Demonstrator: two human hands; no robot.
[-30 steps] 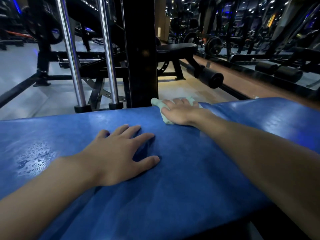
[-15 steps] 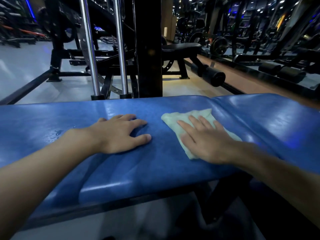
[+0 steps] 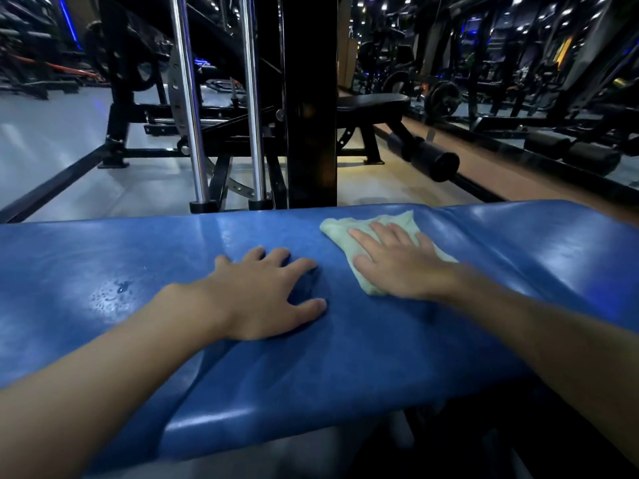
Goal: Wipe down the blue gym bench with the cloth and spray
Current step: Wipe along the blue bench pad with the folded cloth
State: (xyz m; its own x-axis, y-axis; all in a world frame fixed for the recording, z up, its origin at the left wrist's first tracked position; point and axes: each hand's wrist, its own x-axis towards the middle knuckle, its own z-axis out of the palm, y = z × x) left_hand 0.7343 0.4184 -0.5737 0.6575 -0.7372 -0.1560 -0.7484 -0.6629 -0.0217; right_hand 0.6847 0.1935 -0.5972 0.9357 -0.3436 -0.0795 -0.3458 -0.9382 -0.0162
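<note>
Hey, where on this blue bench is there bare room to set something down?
Bare: the right end of the bench past the cloth, and the near strip between the two forearms. The left end is bare too but wet with droplets. Crowded: the middle, where the left hand lies flat and the right hand presses the cloth.

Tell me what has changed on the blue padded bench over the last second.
The right hand dragged the pale green cloth from the far edge of the blue padded bench toward the person, then pushed it partway back. The left hand stayed flat on the pad; spray droplets remain beside it.
</note>
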